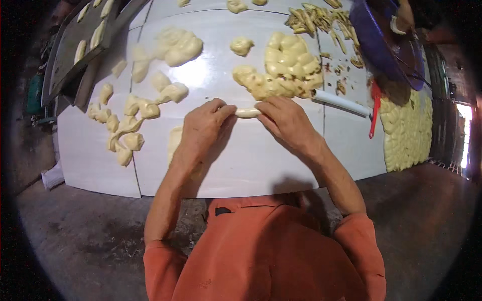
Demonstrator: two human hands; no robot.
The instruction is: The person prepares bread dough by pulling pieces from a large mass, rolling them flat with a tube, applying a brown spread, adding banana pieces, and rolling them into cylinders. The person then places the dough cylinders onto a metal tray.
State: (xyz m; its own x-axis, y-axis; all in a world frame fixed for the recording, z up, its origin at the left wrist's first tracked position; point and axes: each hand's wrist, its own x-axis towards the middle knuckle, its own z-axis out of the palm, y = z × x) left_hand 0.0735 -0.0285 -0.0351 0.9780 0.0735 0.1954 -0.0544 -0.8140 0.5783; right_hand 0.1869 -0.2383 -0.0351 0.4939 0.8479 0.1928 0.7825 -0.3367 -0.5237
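Observation:
Between my hands a short, pale yellow roll of dough lies on the white tabletop. My left hand pinches its left end with closed fingers. At the other end, my right hand has its fingers closed over the dough. A flat dough piece lies partly hidden beneath my left forearm. Just beyond my right hand spreads a lumpy slab of dough, with a smaller dough ball beside it. Several loose dough pieces are scattered to the left of my left hand.
A white tube and a red-handled tool lie right of my hands. Brownish strips sit far right, near a purple basin and another person's hand. Dough covers the right edge. A tray bearing rolls stands far left.

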